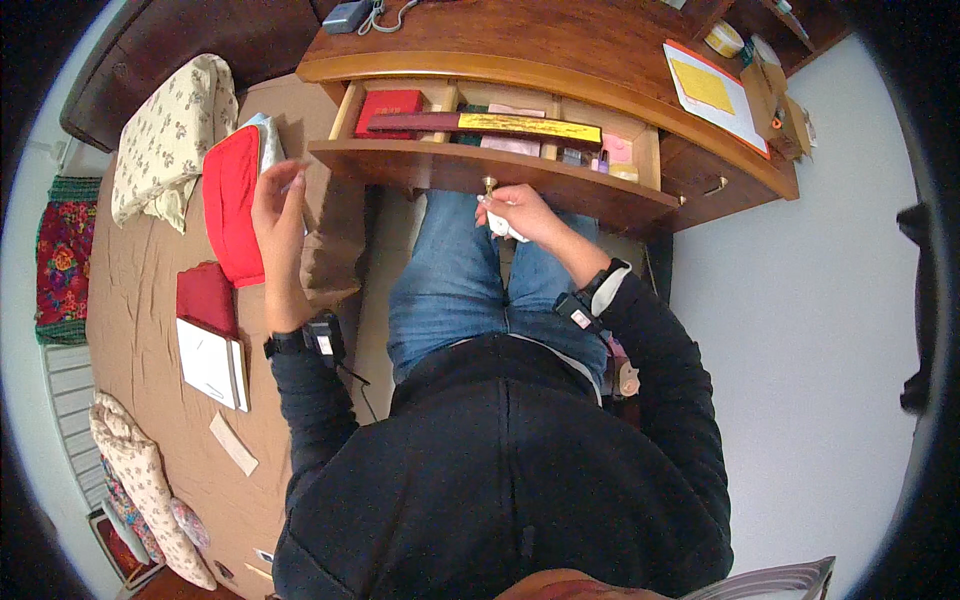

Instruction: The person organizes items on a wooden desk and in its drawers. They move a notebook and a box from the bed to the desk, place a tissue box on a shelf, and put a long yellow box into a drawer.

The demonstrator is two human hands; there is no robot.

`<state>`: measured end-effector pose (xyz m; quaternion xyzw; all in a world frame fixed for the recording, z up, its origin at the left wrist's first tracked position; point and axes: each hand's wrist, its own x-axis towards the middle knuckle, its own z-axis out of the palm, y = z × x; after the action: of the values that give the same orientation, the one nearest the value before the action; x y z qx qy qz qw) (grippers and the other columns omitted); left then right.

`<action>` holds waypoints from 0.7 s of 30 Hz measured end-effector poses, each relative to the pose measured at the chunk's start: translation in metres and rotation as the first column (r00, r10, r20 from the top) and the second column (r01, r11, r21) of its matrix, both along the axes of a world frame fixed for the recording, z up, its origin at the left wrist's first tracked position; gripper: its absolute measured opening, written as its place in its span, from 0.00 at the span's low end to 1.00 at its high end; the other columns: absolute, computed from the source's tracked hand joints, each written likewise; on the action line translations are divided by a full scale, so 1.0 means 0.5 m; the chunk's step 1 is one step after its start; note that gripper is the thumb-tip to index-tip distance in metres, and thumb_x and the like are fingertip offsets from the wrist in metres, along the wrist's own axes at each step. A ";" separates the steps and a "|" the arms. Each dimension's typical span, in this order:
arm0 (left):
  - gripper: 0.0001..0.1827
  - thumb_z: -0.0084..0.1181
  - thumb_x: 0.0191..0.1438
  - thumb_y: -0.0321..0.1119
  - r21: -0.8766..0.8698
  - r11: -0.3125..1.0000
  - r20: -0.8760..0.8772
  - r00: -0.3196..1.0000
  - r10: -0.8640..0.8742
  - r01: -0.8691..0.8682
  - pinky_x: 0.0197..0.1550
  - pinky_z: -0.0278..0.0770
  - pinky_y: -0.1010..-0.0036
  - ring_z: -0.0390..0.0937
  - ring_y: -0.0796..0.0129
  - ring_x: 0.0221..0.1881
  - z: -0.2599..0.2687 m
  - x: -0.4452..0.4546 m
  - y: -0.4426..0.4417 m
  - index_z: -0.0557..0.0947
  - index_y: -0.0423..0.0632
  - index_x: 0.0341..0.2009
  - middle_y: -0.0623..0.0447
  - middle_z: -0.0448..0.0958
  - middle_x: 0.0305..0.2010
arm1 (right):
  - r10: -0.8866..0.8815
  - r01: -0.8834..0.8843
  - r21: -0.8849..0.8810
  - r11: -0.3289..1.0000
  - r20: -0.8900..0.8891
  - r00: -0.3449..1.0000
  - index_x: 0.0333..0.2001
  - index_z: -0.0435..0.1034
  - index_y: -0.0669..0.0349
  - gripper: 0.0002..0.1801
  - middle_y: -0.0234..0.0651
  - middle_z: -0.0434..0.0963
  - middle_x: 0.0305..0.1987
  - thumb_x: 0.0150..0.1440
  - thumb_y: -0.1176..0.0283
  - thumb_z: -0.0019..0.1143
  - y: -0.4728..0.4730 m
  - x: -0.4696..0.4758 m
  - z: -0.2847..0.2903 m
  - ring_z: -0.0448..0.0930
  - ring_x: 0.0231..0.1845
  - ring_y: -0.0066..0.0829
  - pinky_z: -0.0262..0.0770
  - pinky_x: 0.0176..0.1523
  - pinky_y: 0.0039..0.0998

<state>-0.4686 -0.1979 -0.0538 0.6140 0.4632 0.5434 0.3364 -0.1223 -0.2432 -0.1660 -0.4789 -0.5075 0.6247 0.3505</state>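
My right hand (521,214) is closed around a small white object (504,225), partly hidden by the fingers. It is just below the round metal knob (490,182) of a pulled-out wooden drawer (420,166). A long narrow box (525,126), dark red and yellow, lies across the drawer's dividers. Beneath it a red box (388,107) sits in the left compartment, and pink items (510,145) show in the middle one. Small bottles (600,160) stand on the right. My left hand (281,210) is raised beside a red fabric bag (232,206), fingers apart and seemingly holding nothing.
On the bed (142,300) to the left lie a floral pillow (176,135), a dark red notebook (206,296), a white notebook (210,364) and a paper strip (233,444). The wooden desk top (525,34) bears a grey device (346,16) and papers (712,94). A wall (795,315) rises at right.
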 end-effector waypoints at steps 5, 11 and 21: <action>0.09 0.53 0.61 0.27 -0.181 0.982 0.095 0.992 0.079 -0.061 0.52 0.68 0.78 0.74 0.72 0.49 -0.083 -0.039 -0.063 0.76 0.41 0.46 0.50 0.79 0.46 | -0.025 0.027 -0.029 0.999 0.058 0.998 0.36 0.77 0.63 0.15 0.30 0.82 0.30 0.66 0.66 0.47 0.025 0.016 -0.011 0.79 0.25 0.20 0.72 0.25 0.24; 0.08 0.53 0.61 0.26 -0.199 0.978 0.133 0.987 0.091 -0.064 0.52 0.68 0.79 0.75 0.72 0.48 -0.128 -0.036 -0.085 0.76 0.41 0.45 0.50 0.79 0.46 | -0.028 0.030 -0.021 0.999 0.105 0.994 0.37 0.77 0.59 0.15 0.28 0.82 0.32 0.66 0.62 0.47 0.058 0.040 -0.007 0.79 0.26 0.19 0.72 0.25 0.22; 0.08 0.53 0.61 0.26 -0.195 0.978 0.135 0.985 0.106 -0.078 0.46 0.69 0.81 0.74 0.75 0.42 -0.168 -0.051 -0.082 0.77 0.41 0.45 0.50 0.81 0.43 | -0.097 0.100 -0.014 0.995 0.160 0.982 0.37 0.78 0.59 0.14 0.29 0.83 0.31 0.64 0.64 0.48 0.136 0.069 -0.002 0.80 0.25 0.20 0.72 0.24 0.24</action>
<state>-0.4941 -0.2389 -0.1376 0.5161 0.5150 0.5552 0.4002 -0.0875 -0.1750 -0.1669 -0.5554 -0.5028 0.5719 0.3342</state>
